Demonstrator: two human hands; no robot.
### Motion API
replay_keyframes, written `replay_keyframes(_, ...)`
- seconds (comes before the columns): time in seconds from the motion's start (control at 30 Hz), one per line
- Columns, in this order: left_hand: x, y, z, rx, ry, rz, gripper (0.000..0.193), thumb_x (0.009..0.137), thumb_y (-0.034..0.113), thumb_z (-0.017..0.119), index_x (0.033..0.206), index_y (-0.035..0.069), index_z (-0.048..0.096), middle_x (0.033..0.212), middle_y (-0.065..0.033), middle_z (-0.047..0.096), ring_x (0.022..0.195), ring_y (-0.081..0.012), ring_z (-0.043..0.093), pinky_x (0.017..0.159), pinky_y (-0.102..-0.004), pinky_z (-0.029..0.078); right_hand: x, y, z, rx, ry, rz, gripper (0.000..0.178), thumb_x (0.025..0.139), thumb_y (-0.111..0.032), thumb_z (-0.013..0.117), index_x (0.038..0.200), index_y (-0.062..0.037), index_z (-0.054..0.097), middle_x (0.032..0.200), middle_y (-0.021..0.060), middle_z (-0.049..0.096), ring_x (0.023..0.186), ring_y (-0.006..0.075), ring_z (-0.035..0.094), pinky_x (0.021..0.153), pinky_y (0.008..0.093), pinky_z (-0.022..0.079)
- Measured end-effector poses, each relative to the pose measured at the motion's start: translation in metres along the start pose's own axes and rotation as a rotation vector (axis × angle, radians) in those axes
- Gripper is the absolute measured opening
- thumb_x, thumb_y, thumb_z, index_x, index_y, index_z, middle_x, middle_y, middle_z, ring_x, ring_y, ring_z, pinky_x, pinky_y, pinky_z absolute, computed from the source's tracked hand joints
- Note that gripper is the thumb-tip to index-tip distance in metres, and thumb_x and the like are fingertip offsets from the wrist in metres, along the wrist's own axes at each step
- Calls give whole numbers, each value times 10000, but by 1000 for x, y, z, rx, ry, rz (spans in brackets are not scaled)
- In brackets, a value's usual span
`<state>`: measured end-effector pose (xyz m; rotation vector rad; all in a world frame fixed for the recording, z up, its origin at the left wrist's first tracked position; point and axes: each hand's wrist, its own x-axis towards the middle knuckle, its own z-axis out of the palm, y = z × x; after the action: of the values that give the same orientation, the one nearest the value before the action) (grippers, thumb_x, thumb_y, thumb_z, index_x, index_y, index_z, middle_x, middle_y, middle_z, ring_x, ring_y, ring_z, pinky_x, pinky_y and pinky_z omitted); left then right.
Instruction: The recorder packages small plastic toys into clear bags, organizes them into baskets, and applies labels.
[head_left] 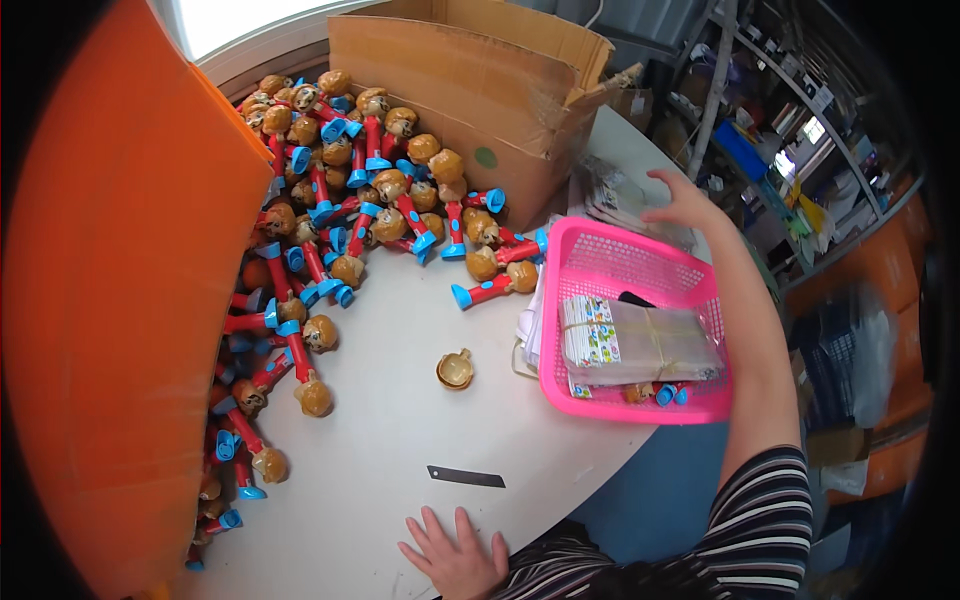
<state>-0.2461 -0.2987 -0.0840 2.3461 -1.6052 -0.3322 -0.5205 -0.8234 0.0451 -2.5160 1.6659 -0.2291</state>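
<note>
My left hand [455, 558] lies on the white table [390, 430] at the front edge with its fingers spread, holding nothing. Just beyond its fingertips is a flat dark blade [466, 477]. My right arm reaches past the right side of a pink plastic basket [640, 408]. Beyond that basket, my right hand [685, 202] is raised with thumb and fingers apart, near some clear plastic bags [615, 190]; nothing shows in its grasp. Rubber bands bind a stack of printed clear bags [650, 340] inside the basket. A small hollow tan-brown piece [455, 369] rests mid-table.
Many red-and-blue toy figures with brown heads [388, 186] are heaped at the back left. An open cardboard box [460, 100] stands behind them, and a large orange panel [130, 300] borders the left. Metal shelving [800, 90] with mixed goods rises at the far right.
</note>
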Motion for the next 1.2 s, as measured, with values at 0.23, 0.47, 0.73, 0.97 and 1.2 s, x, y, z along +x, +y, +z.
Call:
replay_keyframes(0.23,-1,4,-7,-45,-38,-83,670,804,425,640,1362,86,487,1488,-301,244,1385,-525,167,1051,-715,138,50,9,45,-124,-195,119,1112,535,-301,892,1470,-122,318,1419,236,410,1328,352,393,1086,387,358)
replay_keyframes(0.47,0,8,-2,-34,-34,-104,658,787,421,659,1338,94,509,1482,-298,263,1382,-522,183,1065,-705,129,59,14,44,-4,-457,263,1295,466,-266,921,1508,-101,168,1379,244,476,1247,353,501,1031,384,422)
replay_keyframes(0.73,1,11,-3,-39,-32,-128,650,780,413,672,1333,109,518,1487,-287,261,1382,-513,188,1076,-698,129,44,21,57,-71,-305,149,1157,505,-215,838,1489,-109,238,1216,250,597,1134,351,585,978,357,452)
replay_keyframes(0.97,2,11,-6,-12,-55,-133,651,782,410,669,1339,111,515,1492,-284,254,1387,-503,186,1086,-686,125,40,18,48,-64,-250,122,1023,504,-257,815,1418,-122,377,1242,231,589,1108,368,599,962,368,477)
replay_keyframes(1.2,1,13,-6,-7,-45,-138,644,780,404,668,1334,113,514,1491,-284,255,1390,-498,184,1087,-683,129,38,6,65,-344,-197,113,1160,472,-293,826,1467,-168,242,1303,260,460,1145,441,529,975,443,461)
